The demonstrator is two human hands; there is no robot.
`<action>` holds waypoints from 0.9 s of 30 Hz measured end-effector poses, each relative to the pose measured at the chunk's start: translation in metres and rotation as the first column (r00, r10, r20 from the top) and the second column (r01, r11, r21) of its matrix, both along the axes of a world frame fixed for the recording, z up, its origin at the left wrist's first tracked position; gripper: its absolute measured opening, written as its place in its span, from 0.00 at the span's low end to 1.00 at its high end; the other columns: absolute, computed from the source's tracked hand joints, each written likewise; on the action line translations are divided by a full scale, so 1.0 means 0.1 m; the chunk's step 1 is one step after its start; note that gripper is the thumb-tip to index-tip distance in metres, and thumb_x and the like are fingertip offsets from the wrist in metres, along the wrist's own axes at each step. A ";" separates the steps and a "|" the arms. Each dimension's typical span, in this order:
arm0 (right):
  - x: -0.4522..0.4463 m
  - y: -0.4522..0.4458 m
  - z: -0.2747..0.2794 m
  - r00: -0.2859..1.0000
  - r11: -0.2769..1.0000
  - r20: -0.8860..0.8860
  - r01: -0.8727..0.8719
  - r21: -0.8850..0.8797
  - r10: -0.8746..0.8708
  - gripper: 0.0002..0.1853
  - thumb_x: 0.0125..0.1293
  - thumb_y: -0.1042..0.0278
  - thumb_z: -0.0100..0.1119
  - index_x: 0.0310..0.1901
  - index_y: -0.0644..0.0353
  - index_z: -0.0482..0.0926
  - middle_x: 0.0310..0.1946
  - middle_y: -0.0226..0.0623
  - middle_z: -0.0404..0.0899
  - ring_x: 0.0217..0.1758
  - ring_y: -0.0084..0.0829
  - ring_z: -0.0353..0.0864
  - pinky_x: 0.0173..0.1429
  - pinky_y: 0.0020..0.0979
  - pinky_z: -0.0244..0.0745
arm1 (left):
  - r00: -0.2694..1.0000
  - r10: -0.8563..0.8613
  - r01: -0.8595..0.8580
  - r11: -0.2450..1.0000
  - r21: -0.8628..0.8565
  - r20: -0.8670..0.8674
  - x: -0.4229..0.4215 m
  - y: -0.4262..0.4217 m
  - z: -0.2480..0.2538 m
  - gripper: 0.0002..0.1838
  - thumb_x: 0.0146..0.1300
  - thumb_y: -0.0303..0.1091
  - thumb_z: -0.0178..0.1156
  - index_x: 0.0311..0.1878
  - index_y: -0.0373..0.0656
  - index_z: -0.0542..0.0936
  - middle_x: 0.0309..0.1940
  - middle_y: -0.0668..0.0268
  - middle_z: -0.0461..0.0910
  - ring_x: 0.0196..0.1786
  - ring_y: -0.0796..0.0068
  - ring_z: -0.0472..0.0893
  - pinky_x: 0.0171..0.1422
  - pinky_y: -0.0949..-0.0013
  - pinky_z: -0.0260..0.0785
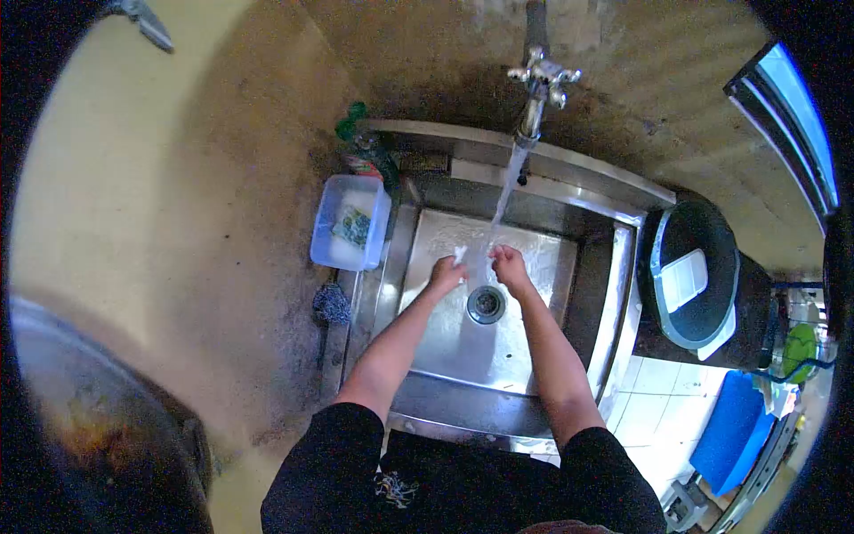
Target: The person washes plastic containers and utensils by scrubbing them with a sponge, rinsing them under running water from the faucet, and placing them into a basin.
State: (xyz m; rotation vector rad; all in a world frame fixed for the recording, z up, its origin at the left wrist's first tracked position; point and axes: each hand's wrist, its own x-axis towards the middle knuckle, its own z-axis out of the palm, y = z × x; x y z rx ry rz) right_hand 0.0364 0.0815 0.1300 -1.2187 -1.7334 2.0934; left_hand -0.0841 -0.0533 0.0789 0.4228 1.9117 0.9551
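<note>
Over the basin of a steel sink (445, 347), my two hands are a short way apart, on either side of the falling water. My left hand (447, 272) is closed, with a small white bit (460, 254) at its fingertips; whether it is foam or a solid piece I cannot tell. My right hand (509, 269) has its fingers curled together at the edge of the stream, and what they hold, if anything, is hidden. A metal tap (532, 116) on the wall pours a stream of water (509, 185) between them. Below my hands is the round drain (486, 305).
Left of the sink are a clear plastic tub (322, 222) with a sponge-like packet (354, 225), a green bottle (382, 162) and a dark scouring pad (332, 304). A dark basin (663, 316) holding a white container (684, 279) stands right. A blue bin (731, 432) is lower right.
</note>
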 end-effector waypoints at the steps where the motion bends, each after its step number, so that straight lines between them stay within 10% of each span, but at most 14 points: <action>1: 0.11 0.05 0.14 0.999 0.999 -0.037 -0.014 -0.050 0.012 0.13 0.68 0.59 0.44 0.33 0.58 0.74 0.17 0.25 0.67 0.15 0.17 0.60 0.17 0.21 0.55 | 0.968 0.104 -0.133 0.984 0.119 0.227 0.07 0.16 0.15 0.09 0.57 0.30 0.49 0.39 0.37 0.72 0.25 0.54 0.78 0.25 0.62 0.80 0.29 0.63 0.74; 4: 0.30 0.31 0.60 0.984 0.996 -0.173 -0.054 -0.076 0.040 0.12 0.68 0.60 0.43 0.37 0.59 0.74 0.18 0.25 0.69 0.16 0.17 0.60 0.18 0.20 0.56 | 0.934 -0.028 -0.042 0.981 0.188 0.356 0.13 0.52 1.11 0.12 0.57 0.28 0.47 0.45 0.37 0.66 0.27 0.55 0.77 0.23 0.66 0.79 0.24 0.66 0.74; 9: 0.19 0.71 1.71 0.987 0.906 -0.133 -0.022 0.422 0.086 0.16 0.69 0.62 0.42 0.30 0.64 0.75 0.14 0.28 0.67 0.17 0.18 0.63 0.23 0.21 0.60 | 0.894 -0.082 -0.048 0.960 0.276 0.440 0.06 0.78 1.26 0.10 0.62 0.34 0.49 0.43 0.41 0.72 0.25 0.63 0.75 0.21 0.72 0.76 0.24 0.70 0.71; 14: 0.05 0.78 2.97 0.899 0.913 -0.407 0.021 0.408 0.161 0.11 0.69 0.62 0.44 0.35 0.59 0.71 0.14 0.21 0.63 0.16 0.15 0.59 0.19 0.19 0.55 | 0.940 -0.105 0.011 0.960 0.279 0.325 -0.01 0.89 1.55 0.16 0.67 0.44 0.45 0.38 0.41 0.75 0.16 0.71 0.68 0.20 0.78 0.72 0.25 0.71 0.70; 20: 0.02 0.73 2.64 0.980 0.946 -0.123 -0.111 0.303 0.154 0.19 0.69 0.56 0.43 0.27 0.60 0.75 0.14 0.25 0.65 0.17 0.17 0.60 0.21 0.23 0.56 | 0.948 -0.205 0.051 0.853 0.520 0.244 -0.08 0.92 1.50 0.15 0.67 0.40 0.45 0.45 0.38 0.70 0.27 0.60 0.80 0.31 0.69 0.80 0.31 0.65 0.72; 24: -0.10 0.53 2.43 0.922 0.994 -0.377 -0.103 -0.021 0.088 0.17 0.68 0.53 0.44 0.31 0.58 0.73 0.15 0.22 0.60 0.17 0.17 0.57 0.21 0.21 0.53 | 0.914 -0.158 -0.025 0.898 0.440 0.374 0.00 0.80 2.01 0.13 0.66 0.38 0.44 0.50 0.43 0.69 0.28 0.65 0.76 0.24 0.76 0.74 0.26 0.71 0.67; 27: -0.22 0.50 2.35 0.930 0.981 -0.353 -0.033 0.190 0.099 0.13 0.65 0.58 0.51 0.37 0.61 0.73 0.19 0.23 0.65 0.20 0.17 0.62 0.24 0.21 0.59 | 0.892 -0.128 -0.100 0.879 0.467 0.432 0.04 0.79 2.15 0.11 0.66 0.36 0.44 0.48 0.46 0.71 0.26 0.69 0.74 0.21 0.79 0.69 0.23 0.74 0.62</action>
